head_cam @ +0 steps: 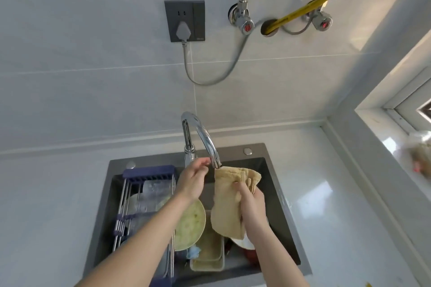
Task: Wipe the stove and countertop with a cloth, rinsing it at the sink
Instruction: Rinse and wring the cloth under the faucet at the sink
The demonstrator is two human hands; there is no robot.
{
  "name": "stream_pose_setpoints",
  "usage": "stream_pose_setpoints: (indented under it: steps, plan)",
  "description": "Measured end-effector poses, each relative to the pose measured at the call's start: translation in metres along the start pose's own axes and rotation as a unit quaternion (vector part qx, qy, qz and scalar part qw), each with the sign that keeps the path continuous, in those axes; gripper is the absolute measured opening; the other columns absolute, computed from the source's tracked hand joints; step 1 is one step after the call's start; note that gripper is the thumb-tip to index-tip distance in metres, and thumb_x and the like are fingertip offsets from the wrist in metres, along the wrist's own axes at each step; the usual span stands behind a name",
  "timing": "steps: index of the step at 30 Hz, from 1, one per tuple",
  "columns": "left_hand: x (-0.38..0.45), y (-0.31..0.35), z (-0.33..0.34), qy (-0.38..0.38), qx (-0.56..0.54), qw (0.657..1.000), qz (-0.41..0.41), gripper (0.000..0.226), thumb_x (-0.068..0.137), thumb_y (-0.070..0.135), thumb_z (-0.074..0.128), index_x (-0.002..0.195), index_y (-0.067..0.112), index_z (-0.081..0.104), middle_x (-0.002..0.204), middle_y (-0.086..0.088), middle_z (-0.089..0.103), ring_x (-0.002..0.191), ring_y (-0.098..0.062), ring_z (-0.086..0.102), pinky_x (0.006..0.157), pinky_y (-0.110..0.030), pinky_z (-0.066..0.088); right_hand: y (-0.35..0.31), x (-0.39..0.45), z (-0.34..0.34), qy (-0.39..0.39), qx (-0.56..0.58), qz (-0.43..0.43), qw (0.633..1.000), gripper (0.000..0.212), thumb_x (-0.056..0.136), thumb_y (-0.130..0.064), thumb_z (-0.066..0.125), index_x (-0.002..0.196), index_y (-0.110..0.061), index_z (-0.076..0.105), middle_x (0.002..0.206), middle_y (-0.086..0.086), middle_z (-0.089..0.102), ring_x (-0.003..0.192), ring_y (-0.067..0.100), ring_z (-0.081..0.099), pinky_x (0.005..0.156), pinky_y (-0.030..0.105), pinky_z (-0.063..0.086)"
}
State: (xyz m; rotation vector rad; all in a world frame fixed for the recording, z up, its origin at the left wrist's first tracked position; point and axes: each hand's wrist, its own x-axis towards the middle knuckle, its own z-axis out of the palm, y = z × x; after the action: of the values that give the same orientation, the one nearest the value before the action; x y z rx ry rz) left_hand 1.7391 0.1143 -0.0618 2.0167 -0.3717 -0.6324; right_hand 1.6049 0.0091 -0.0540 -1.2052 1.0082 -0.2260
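Clearly the rinsing step is in hand: the right hand [253,202] grips the tan cloth [229,202] bunched in its curled fingers, holding it over the sink [279,184] with its top edge just under the faucet [203,137] spout. The left hand [193,182], at nine o'clock from the cloth, has its fingers at the spout tip; whether they pinch it I cannot tell. No water stream shows, so the next move likely calls for starting the flow, then wetting and wringing the cloth above the dirty dishes [190,226].
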Motion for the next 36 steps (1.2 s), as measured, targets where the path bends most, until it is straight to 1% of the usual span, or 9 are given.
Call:
stream_pose_setpoints:
  steps: [3,7,13,19,21,25,30,32,36]
  plan:
    - [0.036,-0.009,-0.003,0.025,0.138,0.99,-0.002,0.049,0.097,0.008,0.049,0.144,0.021,0.053,0.155,0.003,0.046,0.14,-0.016,0.044,0.112,-0.033,0.036,0.013,0.01,-0.006,0.009,-0.009,0.028,1.0,0.01,0.099,-0.028,0.059,0.106,-0.022,0.065,0.106,0.004,0.07,0.104,0.024,0.065,0.082,0.041,0.052]
    - [0.067,-0.029,-0.002,-0.071,0.322,0.944,0.027,0.064,0.093,0.021,0.056,0.154,0.024,0.038,0.16,-0.001,0.04,0.144,-0.028,0.042,0.113,-0.048,0.042,0.024,0.022,-0.002,-0.02,-0.049,0.045,0.998,0.009,0.099,-0.028,0.06,0.107,-0.026,0.064,0.109,0.002,0.069,0.105,0.021,0.063,0.085,0.039,0.051]
    - [0.068,-0.046,0.016,-0.079,0.333,0.938,0.048,0.044,0.096,0.018,0.058,0.14,0.019,0.053,0.137,-0.009,0.062,0.12,-0.032,0.06,0.096,-0.038,0.048,0.033,0.039,0.004,-0.04,-0.071,0.052,0.995,0.02,0.085,-0.027,0.067,0.104,-0.023,0.071,0.106,0.004,0.075,0.107,0.025,0.067,0.098,0.051,0.054]
    - [0.058,-0.06,0.009,-0.117,0.351,0.928,0.045,0.062,0.092,0.009,0.058,0.15,0.028,0.046,0.163,0.004,0.036,0.15,-0.023,0.033,0.121,-0.045,0.031,0.029,0.05,0.014,-0.063,-0.069,0.036,0.995,0.022,0.092,-0.008,0.058,0.102,-0.022,0.072,0.103,0.002,0.072,0.102,0.022,0.065,0.076,0.033,0.052]
    - [0.042,-0.055,0.012,-0.086,0.309,0.946,0.041,0.076,0.089,0.001,0.058,0.156,0.029,0.036,0.168,0.009,0.019,0.156,-0.02,0.015,0.126,-0.046,0.017,0.03,0.051,0.014,-0.069,-0.066,0.031,0.995,0.021,0.092,-0.008,0.058,0.1,-0.021,0.072,0.101,0.003,0.071,0.099,0.022,0.064,0.073,0.032,0.051]
    - [0.011,-0.055,0.018,0.053,0.112,0.991,0.049,0.066,0.089,-0.003,0.056,0.147,0.027,0.048,0.152,0.008,0.042,0.142,-0.015,0.038,0.12,-0.039,0.034,0.023,0.055,0.014,-0.098,-0.056,0.011,0.994,0.026,0.074,-0.026,0.059,0.097,-0.018,0.069,0.096,0.001,0.068,0.094,0.019,0.062,0.069,0.027,0.049]
    - [-0.012,-0.048,0.033,-0.049,-0.047,0.998,-0.009,0.027,0.1,0.039,0.062,0.127,0.038,0.057,0.122,0.02,0.065,0.114,-0.004,0.061,0.092,-0.023,0.051,0.014,0.063,0.013,-0.128,-0.053,-0.012,0.99,0.026,0.072,-0.028,0.056,0.091,-0.014,0.068,0.091,0.0,0.069,0.093,0.02,0.063,0.077,0.029,0.052]
    - [-0.015,-0.041,0.037,-0.043,-0.09,0.995,-0.01,0.034,0.096,0.055,0.055,0.127,0.04,0.056,0.119,0.021,0.066,0.111,0.0,0.061,0.088,-0.02,0.05,0.014,0.065,0.014,-0.133,-0.044,-0.012,0.99,0.031,0.077,-0.032,0.056,0.101,-0.018,0.07,0.101,0.002,0.071,0.102,0.023,0.064,0.086,0.036,0.053]
    - [-0.018,-0.033,0.039,-0.017,-0.075,0.997,-0.032,0.03,0.099,0.051,0.056,0.124,0.034,0.059,0.111,0.018,0.067,0.103,-0.001,0.062,0.078,-0.019,0.047,0.021,0.063,0.014,-0.095,-0.01,-0.001,0.995,0.042,0.076,-0.036,0.058,0.116,-0.024,0.066,0.113,0.002,0.069,0.11,0.022,0.063,0.088,0.037,0.052]
